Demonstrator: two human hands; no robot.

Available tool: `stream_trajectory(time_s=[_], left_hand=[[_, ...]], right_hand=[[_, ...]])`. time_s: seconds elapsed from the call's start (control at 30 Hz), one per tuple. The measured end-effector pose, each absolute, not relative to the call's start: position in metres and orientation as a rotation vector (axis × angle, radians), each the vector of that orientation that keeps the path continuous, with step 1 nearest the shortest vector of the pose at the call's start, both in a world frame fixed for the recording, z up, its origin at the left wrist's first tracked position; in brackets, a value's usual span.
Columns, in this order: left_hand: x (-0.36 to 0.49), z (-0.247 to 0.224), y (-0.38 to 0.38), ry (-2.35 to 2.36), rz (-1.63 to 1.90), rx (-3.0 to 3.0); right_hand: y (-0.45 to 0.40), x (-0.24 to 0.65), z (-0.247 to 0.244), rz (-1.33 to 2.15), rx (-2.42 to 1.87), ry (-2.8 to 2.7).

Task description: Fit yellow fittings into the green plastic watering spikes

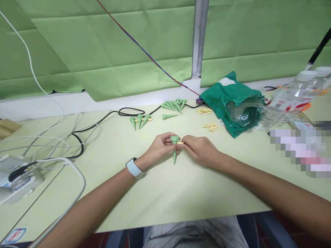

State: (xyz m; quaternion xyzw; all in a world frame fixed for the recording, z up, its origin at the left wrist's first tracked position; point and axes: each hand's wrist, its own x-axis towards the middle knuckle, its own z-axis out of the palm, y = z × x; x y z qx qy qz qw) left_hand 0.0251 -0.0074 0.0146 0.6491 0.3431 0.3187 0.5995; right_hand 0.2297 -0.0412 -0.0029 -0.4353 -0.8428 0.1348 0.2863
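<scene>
Pinching away at centre frame, the left hand (pixel 161 146) curls half-closed around a green plastic spike (pixel 174 148), tip pointing down, while the right hand (pixel 199 150) nips a small yellow plastic piece (pixel 180 142) in its fingertips, right against the spike's head. Further green spikes (pixel 173 106) lie upper centre on the pale green table (pixel 155 193), with loose yellow pieces (pixel 210 126) to their right.

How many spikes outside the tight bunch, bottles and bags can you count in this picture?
Held spike: 1
Spike trio: 3
Lone spike: 1
Bottles: 2
Bag: 1
Total: 8
</scene>
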Motion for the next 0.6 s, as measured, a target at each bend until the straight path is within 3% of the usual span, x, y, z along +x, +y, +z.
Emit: stream_trajectory(time_s=[0.27, 0.33, 0.47, 0.6], left_hand=[[0.0263, 0.0127, -0.007, 0.847, 0.749, 1.487], [0.0271, 0.0147, -0.0076, 0.852, 0.765, 1.483], [0.0266, 0.0164, -0.0078, 0.818, 0.75, 1.499], [0.0243, 0.0133, -0.0063, 0.797, 0.72, 1.516]], right_hand=[[-0.0363, 0.2214, -0.0084, 1.121, -1.136, -1.849], [-0.0374, 0.2217, -0.0089, 1.016, -1.163, -1.892], [-0.0403, 0.2273, -0.0064, 0.49, -1.199, -2.189], [-0.039, 0.2287, -0.0053, 0.59, -1.17, -2.161]])
